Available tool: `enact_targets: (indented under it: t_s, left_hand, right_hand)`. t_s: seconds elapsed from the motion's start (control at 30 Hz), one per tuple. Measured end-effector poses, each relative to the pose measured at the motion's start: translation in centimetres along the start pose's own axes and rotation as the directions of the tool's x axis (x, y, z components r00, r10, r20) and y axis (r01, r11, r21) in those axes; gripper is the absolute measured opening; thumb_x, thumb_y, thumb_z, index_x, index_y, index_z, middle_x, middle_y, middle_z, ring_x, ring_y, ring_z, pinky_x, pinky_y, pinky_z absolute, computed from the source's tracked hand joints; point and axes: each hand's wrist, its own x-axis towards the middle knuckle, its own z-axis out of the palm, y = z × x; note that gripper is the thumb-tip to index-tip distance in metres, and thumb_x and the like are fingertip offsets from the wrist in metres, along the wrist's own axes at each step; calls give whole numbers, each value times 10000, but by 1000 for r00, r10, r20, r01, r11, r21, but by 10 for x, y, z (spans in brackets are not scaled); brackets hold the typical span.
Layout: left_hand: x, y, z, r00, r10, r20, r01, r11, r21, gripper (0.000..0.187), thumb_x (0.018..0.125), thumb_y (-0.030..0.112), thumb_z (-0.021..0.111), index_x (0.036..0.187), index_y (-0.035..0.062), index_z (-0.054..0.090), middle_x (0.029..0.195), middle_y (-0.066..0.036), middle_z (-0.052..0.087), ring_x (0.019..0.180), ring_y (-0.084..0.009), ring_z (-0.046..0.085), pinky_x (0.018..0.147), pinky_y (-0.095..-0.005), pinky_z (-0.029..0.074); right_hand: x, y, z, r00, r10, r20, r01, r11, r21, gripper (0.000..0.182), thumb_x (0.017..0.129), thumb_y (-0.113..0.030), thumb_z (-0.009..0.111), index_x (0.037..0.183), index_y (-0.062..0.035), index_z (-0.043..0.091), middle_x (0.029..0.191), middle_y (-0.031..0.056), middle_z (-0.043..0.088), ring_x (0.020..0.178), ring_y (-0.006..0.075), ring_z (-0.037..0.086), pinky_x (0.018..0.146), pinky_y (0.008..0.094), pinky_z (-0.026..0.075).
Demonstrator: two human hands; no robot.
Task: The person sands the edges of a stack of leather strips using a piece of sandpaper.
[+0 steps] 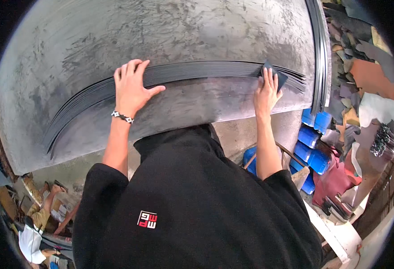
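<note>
A row of long, thin black strips (206,71) lies side by side in a curve across the grey, smudged table (192,31). My left hand (132,87) rests on the strips left of the middle, fingers spread and thumb out to the right, holding nothing. Near the right end of the strips, my right hand (267,93) has its fingers on a small dark flat pad (277,77), pressed onto the strips. The strips fan apart at their right tips and at the lower left end.
More black strips (318,54) hang along the table's right edge. Blue containers (311,148) stand below at the right, beside piled leather-like scraps (372,78). A person in a white top (30,244) and another person's bare limbs show at the lower left.
</note>
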Motion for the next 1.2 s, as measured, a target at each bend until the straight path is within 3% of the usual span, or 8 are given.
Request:
enact_targets:
  t_s: [0.5, 0.67, 0.73, 0.83, 0.93, 1.07, 1.13, 1.2]
  left_hand:
    - [-8, -49, 2, 995, 82, -66, -90, 987, -130, 654, 710, 442, 950, 1258, 164, 725, 1238, -3, 658, 1206, -252, 587, 1073, -428, 404]
    - [-9, -45, 1, 989, 98, -112, -113, 984, -138, 643, 698, 400, 960, 1242, 157, 720, 1229, -8, 661, 1191, -260, 590, 1035, -425, 420]
    - [-7, -45, 0, 988, 100, -114, -117, 980, -161, 635, 695, 376, 961, 1235, 142, 720, 1229, -14, 666, 1196, -265, 592, 1026, -428, 423]
    - [-8, -49, 6, 983, 102, -155, -129, 976, -177, 625, 690, 358, 957, 1222, 129, 722, 1231, -25, 672, 1201, -273, 595, 1019, -437, 427]
    - [-8, -46, -1, 984, 93, -152, -127, 964, -233, 611, 694, 349, 952, 1211, 119, 722, 1213, -23, 668, 1189, -271, 595, 1032, -442, 430]
    - [-9, -44, -5, 990, 76, -116, -105, 957, -272, 618, 697, 347, 954, 1215, 108, 717, 1213, -19, 656, 1199, -269, 582, 1059, -439, 419]
    - [-7, -47, -4, 992, 76, -105, -102, 957, -270, 624, 694, 350, 956, 1219, 115, 716, 1234, -18, 657, 1210, -271, 581, 1059, -441, 418]
    - [-8, -47, -1, 991, 67, -113, -96, 957, -274, 636, 669, 352, 963, 1215, 133, 720, 1261, -14, 665, 1213, -273, 588, 1044, -445, 425]
  right_hand:
    - [-13, -47, 12, 987, 128, -95, -109, 977, 183, 421, 1133, -382, 542, 1539, -301, 618, 1647, 1, 553, 1537, 266, 474, 1138, 703, 323]
    - [-19, -106, -4, 993, 22, -117, -7, 992, 128, 467, 1101, -325, 602, 1568, -314, 590, 1697, -15, 492, 1589, 257, 402, 1117, 702, 332]
    - [-40, -179, -10, 980, -185, -71, 196, 956, 220, 527, 1016, -291, 673, 1539, -302, 606, 1718, -6, 453, 1624, 275, 324, 1107, 691, 335]
    - [-84, -306, -39, 907, -421, 14, 396, 864, 311, 515, 978, -240, 709, 1487, -278, 643, 1668, -16, 510, 1594, 284, 372, 1119, 703, 325]
    - [-73, -299, -44, 890, -454, -29, 443, 850, 283, 506, 938, -205, 728, 1438, -266, 680, 1604, -26, 573, 1555, 265, 423, 1087, 643, 381]
    - [-21, -190, -12, 997, -69, -31, 69, 998, 7, 425, 986, -228, 698, 1408, -271, 694, 1539, -18, 627, 1472, 249, 503, 1025, 628, 414]
    - [-16, -198, -13, 998, -7, -57, 1, 994, -111, 432, 995, -260, 700, 1427, -271, 687, 1565, -21, 611, 1475, 259, 502, 1017, 636, 411]
    - [-32, -247, -31, 996, -69, 53, 66, 996, 58, 472, 986, -285, 713, 1456, -269, 674, 1616, -31, 573, 1525, 261, 464, 1044, 687, 394]
